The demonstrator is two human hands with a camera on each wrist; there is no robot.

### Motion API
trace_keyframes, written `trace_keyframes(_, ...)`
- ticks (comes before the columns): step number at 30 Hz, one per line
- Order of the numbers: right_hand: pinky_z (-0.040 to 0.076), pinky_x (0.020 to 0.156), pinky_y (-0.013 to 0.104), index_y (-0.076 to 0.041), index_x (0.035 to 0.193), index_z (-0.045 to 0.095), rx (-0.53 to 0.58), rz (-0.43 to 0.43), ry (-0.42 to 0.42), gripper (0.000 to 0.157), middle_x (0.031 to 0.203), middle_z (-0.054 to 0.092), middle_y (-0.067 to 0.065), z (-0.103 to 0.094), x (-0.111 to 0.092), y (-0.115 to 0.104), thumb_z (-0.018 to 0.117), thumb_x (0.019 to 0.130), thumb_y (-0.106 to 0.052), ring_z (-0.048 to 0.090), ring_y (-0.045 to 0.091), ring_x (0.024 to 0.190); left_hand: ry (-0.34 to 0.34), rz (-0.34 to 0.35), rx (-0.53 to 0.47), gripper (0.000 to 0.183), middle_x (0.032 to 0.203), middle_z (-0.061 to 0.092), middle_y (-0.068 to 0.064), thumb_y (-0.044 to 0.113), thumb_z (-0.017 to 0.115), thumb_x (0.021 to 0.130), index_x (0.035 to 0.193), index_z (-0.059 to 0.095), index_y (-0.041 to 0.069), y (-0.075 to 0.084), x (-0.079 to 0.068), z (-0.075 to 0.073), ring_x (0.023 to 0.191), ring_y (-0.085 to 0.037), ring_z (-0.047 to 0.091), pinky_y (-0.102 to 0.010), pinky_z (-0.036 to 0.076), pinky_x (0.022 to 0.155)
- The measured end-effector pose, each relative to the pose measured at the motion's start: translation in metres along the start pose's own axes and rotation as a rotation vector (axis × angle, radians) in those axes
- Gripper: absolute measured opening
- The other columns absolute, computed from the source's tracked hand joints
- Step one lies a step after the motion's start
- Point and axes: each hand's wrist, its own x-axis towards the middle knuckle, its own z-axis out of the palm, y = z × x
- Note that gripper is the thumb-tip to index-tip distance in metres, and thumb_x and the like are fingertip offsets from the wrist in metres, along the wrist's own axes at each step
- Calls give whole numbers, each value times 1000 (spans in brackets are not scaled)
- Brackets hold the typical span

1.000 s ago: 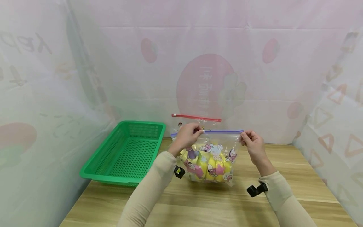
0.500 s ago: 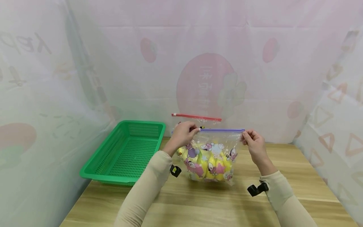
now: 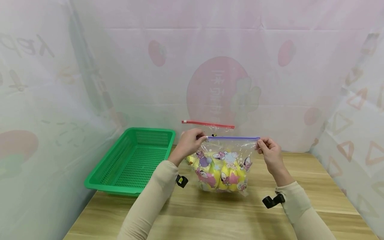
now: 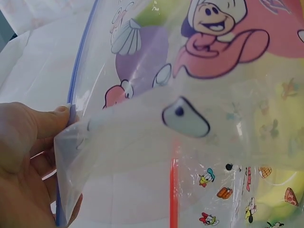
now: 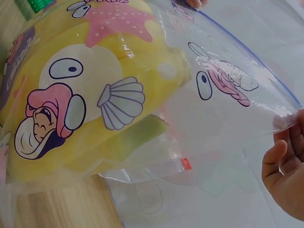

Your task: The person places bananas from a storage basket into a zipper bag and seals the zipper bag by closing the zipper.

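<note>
A clear zip bag (image 3: 222, 166) with cartoon prints stands on the table, holding yellow fruit that looks like bananas. Along its top runs a blue zip strip (image 3: 234, 138). My left hand (image 3: 189, 144) pinches the strip at the white slider, toward the left end, and hides that corner in the head view. With thumb and fingers my right hand (image 3: 271, 154) pinches the bag's top right corner. In the left wrist view, the left hand (image 4: 33, 147) has its thumb on the slider. The right wrist view shows the right hand (image 5: 287, 166) at the strip's end.
Behind stands a second clear bag with a red zip strip (image 3: 210, 124), partly hidden, with yellow contents. A green plastic basket (image 3: 130, 190) sits to the left on the wooden table (image 3: 216, 216). Printed cloth walls (image 3: 135, 66) enclose the back and sides.
My left hand has slid leftward along the blue strip with the white slider, uncovering more of the strip. The right hand stays at the corner, shifting very slightly right.
</note>
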Motion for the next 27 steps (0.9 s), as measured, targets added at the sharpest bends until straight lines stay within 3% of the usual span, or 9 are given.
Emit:
trace_keyframes(4, 44, 58, 17, -2, 85, 55, -7, 1, 6, 12, 72, 60, -2, -2, 0, 0, 54, 96, -8, 53, 9, 64, 11, -5, -3, 13, 86, 65, 6, 25, 61, 93, 93, 70, 15, -4, -2, -1, 73, -8, 58, -42, 39, 90)
trace_keyframes(12, 45, 59, 17, -4, 84, 57, 1, 1, 19, 11, 72, 60, -2, -8, -1, -2, 55, 95, -7, 55, 7, 65, 11, -29, -14, 13, 88, 65, 5, 24, 61, 93, 94, 70, 15, -8, -7, -3, 74, -9, 58, -32, 48, 71)
trace_keyframes(27, 45, 59, 17, -1, 88, 56, 15, 23, 29, 12, 75, 60, -1, -22, -2, -7, 55, 96, -10, 55, 7, 67, 34, -51, -15, 11, 89, 65, 4, 24, 63, 92, 94, 70, 16, -11, -7, -8, 76, -10, 58, -29, 48, 70)
